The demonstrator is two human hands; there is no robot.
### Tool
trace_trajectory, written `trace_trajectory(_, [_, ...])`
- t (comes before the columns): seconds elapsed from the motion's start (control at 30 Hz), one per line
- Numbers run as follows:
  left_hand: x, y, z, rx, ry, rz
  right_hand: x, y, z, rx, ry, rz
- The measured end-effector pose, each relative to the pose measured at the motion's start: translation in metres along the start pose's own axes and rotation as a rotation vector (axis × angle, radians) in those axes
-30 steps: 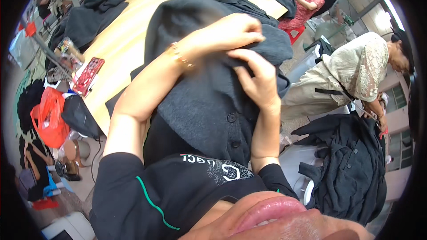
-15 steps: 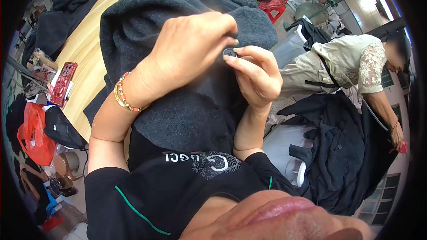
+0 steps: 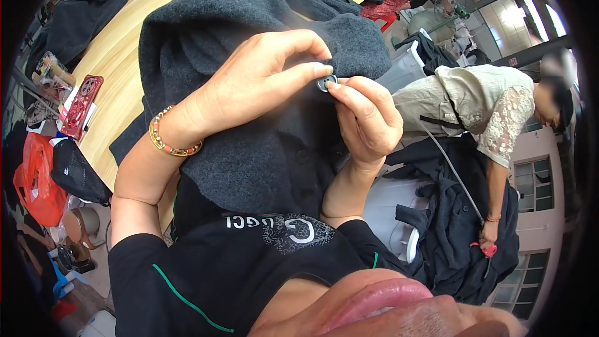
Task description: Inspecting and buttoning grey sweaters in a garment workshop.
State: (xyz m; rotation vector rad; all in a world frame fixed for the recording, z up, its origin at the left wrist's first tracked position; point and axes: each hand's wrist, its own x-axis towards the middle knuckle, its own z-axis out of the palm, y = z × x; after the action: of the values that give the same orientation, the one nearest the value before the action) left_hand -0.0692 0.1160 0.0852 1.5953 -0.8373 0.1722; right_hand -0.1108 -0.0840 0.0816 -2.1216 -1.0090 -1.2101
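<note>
A dark round button with small holes is pinched between the thumb and fingertips of my right hand. My left hand is curled in from the left, its thumb tip at the button's upper edge and its forefinger bent close above. What those left fingers hold, if anything, is too small to make out. Beneath both hands, a dark grey woollen coat is bunched over my lap and the table edge. Another dark button shows faintly on the coat's front.
The pale wooden table carries more dark garments and a red-cased phone. A red plastic bag hangs left. At right, a co-worker leans over dark coats heaped on a white bin, holding a red-handled thing.
My left thumb and forefinger have moved apart a little, the thumb now at the button. My right hand has turned the button slightly. The co-worker's arm has swung inward over the coats.
</note>
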Motion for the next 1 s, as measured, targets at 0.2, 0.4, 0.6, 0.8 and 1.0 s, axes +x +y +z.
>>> trace_trajectory(0.2, [-0.002, -0.002, 0.005, 0.057, 0.019, 0.109, -0.003, 0.000, -0.004, -0.010, -0.037, 0.032])
trace_trajectory(0.4, [-0.009, -0.002, 0.005, 0.255, 0.084, 0.156, -0.001, 0.004, 0.017, -0.063, 0.047, 0.001])
trace_trajectory(0.6, [-0.016, -0.005, 0.005, 0.311, 0.111, 0.232, -0.007, 0.004, 0.024, -0.030, 0.073, 0.065])
trace_trajectory(0.8, [-0.016, -0.010, 0.007, 0.329, 0.118, 0.238, -0.009, 0.005, 0.019, 0.088, -0.030, 0.112])
trace_trajectory(1.0, [-0.015, -0.012, 0.006, 0.350, 0.104, 0.268, -0.006, 0.011, 0.010, 0.247, -0.083, 0.278])
